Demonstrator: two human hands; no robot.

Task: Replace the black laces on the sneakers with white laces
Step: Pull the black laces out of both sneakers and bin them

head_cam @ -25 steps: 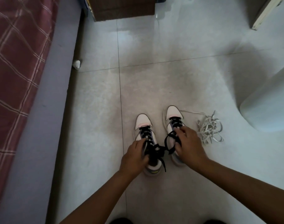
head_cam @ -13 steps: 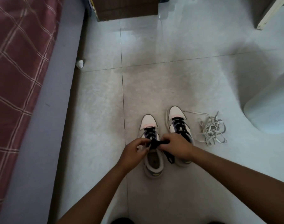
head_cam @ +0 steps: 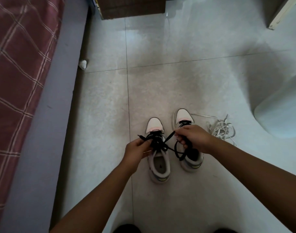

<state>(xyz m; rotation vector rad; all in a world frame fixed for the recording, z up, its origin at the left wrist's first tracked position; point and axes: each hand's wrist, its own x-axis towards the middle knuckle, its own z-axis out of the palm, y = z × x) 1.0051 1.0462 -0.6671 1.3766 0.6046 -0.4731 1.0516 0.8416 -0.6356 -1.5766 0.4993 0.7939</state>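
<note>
Two white sneakers stand side by side, toes away from the camera, on a pale tiled floor [head_cam: 186,73], with open tile ahead and a bed [head_cam: 17,73] in a red checked cover along the left. The left hand [head_cam: 137,149] pinches one end of the black lace [head_cam: 158,144] over the left sneaker [head_cam: 159,167]; the right hand [head_cam: 192,137] grips the other end above the right sneaker [head_cam: 192,161], itself laced in black. One tangle of white laces [head_cam: 222,130] lies just right of the shoes. A cardboard box [head_cam: 132,7] sits at the far edge, a pale rounded object [head_cam: 281,115] to the right.
</note>
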